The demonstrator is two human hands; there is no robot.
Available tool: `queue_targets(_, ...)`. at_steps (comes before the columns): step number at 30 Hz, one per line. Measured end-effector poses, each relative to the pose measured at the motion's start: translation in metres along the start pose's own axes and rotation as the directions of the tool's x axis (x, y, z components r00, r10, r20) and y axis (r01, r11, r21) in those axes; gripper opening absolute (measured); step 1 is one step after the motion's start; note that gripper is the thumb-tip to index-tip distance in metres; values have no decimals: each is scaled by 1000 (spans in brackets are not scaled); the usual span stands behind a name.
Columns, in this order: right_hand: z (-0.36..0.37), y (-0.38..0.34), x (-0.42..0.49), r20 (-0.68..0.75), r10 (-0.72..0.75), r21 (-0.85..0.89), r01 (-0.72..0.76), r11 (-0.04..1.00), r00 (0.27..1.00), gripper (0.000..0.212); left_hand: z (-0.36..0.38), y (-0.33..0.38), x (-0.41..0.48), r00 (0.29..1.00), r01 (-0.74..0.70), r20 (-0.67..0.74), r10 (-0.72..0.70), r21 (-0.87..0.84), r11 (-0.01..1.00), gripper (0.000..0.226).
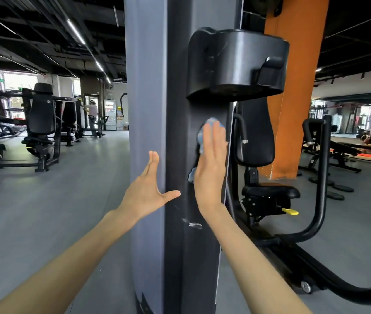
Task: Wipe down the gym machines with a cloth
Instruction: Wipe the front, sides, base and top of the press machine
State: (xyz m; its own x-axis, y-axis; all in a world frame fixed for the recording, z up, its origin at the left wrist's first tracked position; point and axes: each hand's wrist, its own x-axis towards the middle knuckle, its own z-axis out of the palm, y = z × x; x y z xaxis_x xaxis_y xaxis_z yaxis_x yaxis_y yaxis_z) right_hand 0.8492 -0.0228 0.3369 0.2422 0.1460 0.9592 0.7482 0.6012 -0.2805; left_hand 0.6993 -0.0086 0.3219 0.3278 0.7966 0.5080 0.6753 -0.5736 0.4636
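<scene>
Nearest to the camera are the two bare forearms, which reach up to the upright column (193,257) of a weight machine. The left hand (144,191) is flat and holds nothing. Its fingers (154,162) are straight and close together on the grey side panel (146,87), and the thumb is spread wide onto the dark front face.

The right hand (210,168) presses a blue cloth (200,138) against this dark face. Its fingers (216,141) are also straight, so the cloth is not gripped but only pinned under the palm. The edges of the cloth show above the fingertips and at the left of the hand. Below the right wrist there are white scuff marks (194,225) on the column.

Just above the cloth a black plastic holder (236,64) stands out from the column. Behind the column are the seat (270,191) with a yellow lever (289,211), then an orange pillar (293,109). Far at the left are more machines (41,123) and a person (92,112).

I think the wiping of this face is in progress. The main risk is that the cloth slips from under the flat palm and falls to the floor, because nothing pinches it. An upward stroke can knock the fingertips against the underside of the holder. The scuffed part lower down can also be missed if the strokes stay high.
</scene>
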Motion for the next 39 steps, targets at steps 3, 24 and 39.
queue_targets(3, -20, 25, 4, 207, -212, -142, 244, 959, 955, 61, -4, -9, -1, 998, -43, 46, 46, -67, 997, 111)
queue_targets(24, -23, 39, -50, 781, -581, -52, 951, 305, 229, 28, 57, -61, -57, 996, 40, 92, -10, -329, 944, 67)
queue_targets(39, -57, 97, -120, 847, -529, -3, 994, 108, 60, 48, 55, -64, -61, 973, 97, 228, -19, -332, 938, 73)
